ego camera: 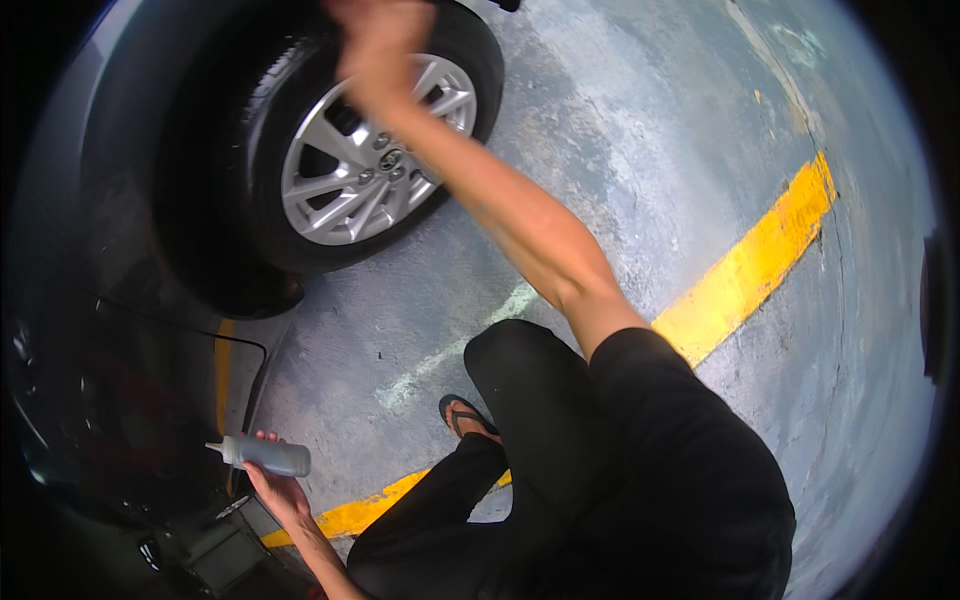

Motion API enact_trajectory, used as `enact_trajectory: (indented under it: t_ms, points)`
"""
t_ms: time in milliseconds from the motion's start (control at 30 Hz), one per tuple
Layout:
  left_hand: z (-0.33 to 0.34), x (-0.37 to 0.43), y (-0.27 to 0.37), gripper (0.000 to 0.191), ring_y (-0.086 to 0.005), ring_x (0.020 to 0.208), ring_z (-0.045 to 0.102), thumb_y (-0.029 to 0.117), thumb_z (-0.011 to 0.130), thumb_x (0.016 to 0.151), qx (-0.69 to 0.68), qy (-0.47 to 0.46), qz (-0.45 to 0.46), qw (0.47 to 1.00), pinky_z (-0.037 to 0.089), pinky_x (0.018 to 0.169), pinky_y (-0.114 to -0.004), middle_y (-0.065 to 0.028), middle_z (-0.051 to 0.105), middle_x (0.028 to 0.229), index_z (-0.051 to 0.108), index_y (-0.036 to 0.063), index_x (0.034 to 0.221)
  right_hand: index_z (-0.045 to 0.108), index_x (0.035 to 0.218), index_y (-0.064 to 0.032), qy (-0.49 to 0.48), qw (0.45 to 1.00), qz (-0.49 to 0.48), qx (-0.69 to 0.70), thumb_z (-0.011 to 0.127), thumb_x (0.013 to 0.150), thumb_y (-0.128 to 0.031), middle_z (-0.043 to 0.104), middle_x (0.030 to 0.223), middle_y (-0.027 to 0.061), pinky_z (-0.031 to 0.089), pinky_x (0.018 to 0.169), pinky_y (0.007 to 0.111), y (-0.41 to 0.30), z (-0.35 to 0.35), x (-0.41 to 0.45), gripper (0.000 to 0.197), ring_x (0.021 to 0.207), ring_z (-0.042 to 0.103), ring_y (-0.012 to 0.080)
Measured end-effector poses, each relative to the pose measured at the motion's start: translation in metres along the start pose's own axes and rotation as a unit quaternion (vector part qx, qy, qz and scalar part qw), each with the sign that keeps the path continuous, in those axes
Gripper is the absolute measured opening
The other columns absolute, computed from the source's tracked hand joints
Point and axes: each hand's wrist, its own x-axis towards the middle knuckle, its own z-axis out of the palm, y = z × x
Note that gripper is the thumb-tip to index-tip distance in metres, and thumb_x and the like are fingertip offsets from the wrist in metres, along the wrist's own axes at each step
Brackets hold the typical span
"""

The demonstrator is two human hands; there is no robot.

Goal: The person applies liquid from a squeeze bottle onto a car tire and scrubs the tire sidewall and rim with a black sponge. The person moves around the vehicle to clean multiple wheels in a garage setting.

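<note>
My left hand (276,487) grips a translucent squeeze bottle (271,457) with a pointed nozzle, holding it almost level beside the dark car body. Greyish liquid appears to be inside the bottle. My right arm stretches across the car wheel, whose silver alloy rim (349,191) has several spokes and a badge at its hub. Motion blurs my right hand (386,41) at the upper edge of the black tyre (259,180). Its fingers run to the top of the picture, so whether it holds anything is hidden.
The car's dark, glossy body panel (135,375) fills the left side. Worn yellow stripes (750,262) mark the grey concrete floor (585,150). My foot in a black flip-flop (469,416) stands below the wheel. A dark box-like object (225,559) sits at the lower left.
</note>
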Motion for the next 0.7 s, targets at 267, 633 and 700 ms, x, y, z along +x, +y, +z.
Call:
enact_trajectory:
  t_ms: [267, 633, 700]
  points:
    - [0.008, 0.016, -0.008, 0.071, -0.0252, 0.134, 0.056, 0.053, 0.057, 0.107, -0.004, -0.056, -0.025, 0.998, 0.038, 0.122, -0.045, -0.0101, 0.056, 0.148, 0.036, 0.0113, 0.161, 0.074, 0.107, 0.0033, 0.165, 0.964, 0.202, -0.057, 0.06, 0.08, 0.005, 0.072, 0.105, 0.0241, 0.05, 0.087, 0.05, 0.196, -0.057, -0.059, 0.031, 0.098, 0.067, 0.0426]
    - [-0.018, -0.008, 0.004, 0.072, -0.0261, 0.135, 0.056, 0.052, 0.056, 0.108, 0.004, -0.009, -0.032, 0.999, 0.038, 0.123, -0.045, -0.0112, 0.055, 0.15, 0.034, 0.0112, 0.163, 0.074, 0.111, 0.0066, 0.036, 0.984, 0.175, 0.02, 0.066, 0.089, -0.006, 0.063, 0.114, 0.0304, 0.044, 0.102, 0.053, 0.151, -0.054, -0.096, 0.027, 0.118, 0.056, 0.0449]
    - [0.0, 0.024, -0.017, 0.078, -0.0263, 0.133, 0.057, 0.053, 0.058, 0.106, -0.007, -0.043, -0.048, 0.998, 0.037, 0.122, -0.046, -0.0107, 0.056, 0.146, 0.029, 0.012, 0.166, 0.074, 0.114, 0.0059, -0.025, 0.937, 0.327, -0.124, 0.069, 0.092, -0.012, 0.066, 0.116, 0.03, 0.044, 0.104, 0.051, 0.242, -0.127, -0.157, 0.029, 0.114, 0.059, 0.0457]
